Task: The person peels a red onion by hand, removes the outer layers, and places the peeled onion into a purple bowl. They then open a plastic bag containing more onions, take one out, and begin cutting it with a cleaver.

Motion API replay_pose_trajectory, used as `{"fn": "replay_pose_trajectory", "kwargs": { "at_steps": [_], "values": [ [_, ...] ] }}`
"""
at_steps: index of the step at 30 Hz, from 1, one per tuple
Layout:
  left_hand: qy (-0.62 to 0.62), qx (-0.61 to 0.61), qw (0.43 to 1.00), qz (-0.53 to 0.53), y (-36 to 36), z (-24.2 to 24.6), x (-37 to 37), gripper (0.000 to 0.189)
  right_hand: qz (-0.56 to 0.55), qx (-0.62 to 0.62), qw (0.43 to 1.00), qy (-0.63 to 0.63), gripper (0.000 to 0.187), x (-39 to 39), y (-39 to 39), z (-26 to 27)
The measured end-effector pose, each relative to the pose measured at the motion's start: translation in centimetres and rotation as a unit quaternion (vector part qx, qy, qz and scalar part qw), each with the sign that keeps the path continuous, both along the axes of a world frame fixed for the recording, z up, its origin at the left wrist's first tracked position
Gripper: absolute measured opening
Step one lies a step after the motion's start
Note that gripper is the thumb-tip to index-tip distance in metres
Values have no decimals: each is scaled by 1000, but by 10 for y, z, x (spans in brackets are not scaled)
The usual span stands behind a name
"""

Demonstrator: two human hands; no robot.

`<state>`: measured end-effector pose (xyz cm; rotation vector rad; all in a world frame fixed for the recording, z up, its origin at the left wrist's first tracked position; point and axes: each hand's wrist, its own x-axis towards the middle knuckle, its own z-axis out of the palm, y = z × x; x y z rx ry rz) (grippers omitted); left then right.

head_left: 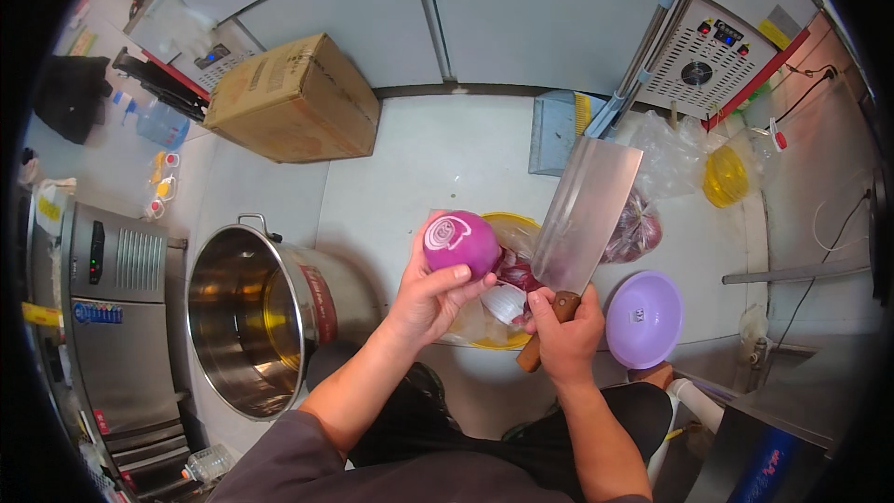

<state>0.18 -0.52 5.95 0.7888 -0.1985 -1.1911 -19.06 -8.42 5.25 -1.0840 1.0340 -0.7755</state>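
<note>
My left hand (434, 300) holds a peeled red onion (466, 251), its cut end showing white rings. In my right hand (569, 335) is a Chinese cleaver (587, 216), gripped by its wooden handle with the broad blade pointing up and away from me. My right thumb and fingertip also seem to pinch a piece of onion skin beside the handle. Below both hands stands a yellow-rimmed bin (499, 346) lined with a clear bag. Dark red onion skins (515, 272) and a pale onion piece (504, 303) lie in it, partly hidden by my hands.
A large stainless steel pot (244, 321) stands at left. Beyond it is a cardboard box (293, 101). On the right are a purple basin (644, 321) and a clear bag of red onions (634, 230). A dustpan (552, 133) lies farther back, by steel cabinets (545, 21).
</note>
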Motion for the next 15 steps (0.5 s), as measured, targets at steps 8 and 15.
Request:
{"fn": "replay_pose_trajectory", "kwargs": {
  "at_steps": [8, 15],
  "values": [
    [163, 5, 984, -66, -12, 3, 1, 84, 2, -40, 999, 31, 26, 0, -2, -4],
    [274, 72, 959, -19, -18, -6, -8, 88, -4, -36, 999, -8, 21, -6, 0, 11]
  ]
}}
